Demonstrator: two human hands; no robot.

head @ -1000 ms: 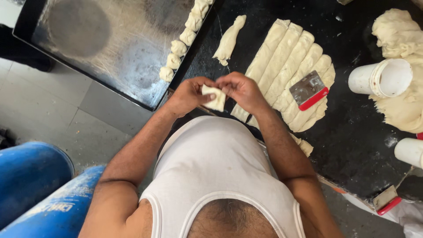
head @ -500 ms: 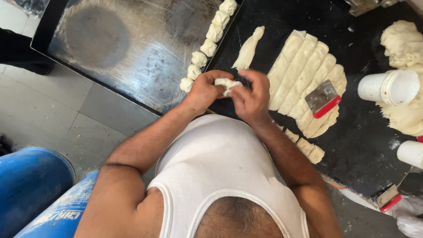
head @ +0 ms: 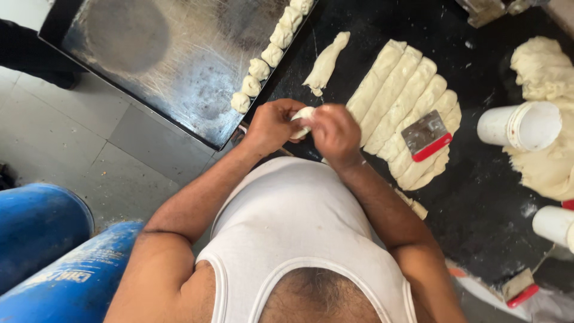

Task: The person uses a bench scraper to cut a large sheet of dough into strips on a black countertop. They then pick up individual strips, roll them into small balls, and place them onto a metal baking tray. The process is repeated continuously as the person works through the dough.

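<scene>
Dough piece (head: 301, 117) lay pinched between left hand (head: 270, 125) and right hand (head: 335, 133), both grips closed on it, above the tabletop (head: 478, 197).

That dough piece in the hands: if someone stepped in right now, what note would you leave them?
Left hand and right hand: both closed on one small dough piece, held above the black counter.
Done: a row of shaped dough balls along the metal tray's edge.
Left: the cut dough strips with a red-handled scraper on them, one loose strip, and the big dough mass by the white cups.
</scene>
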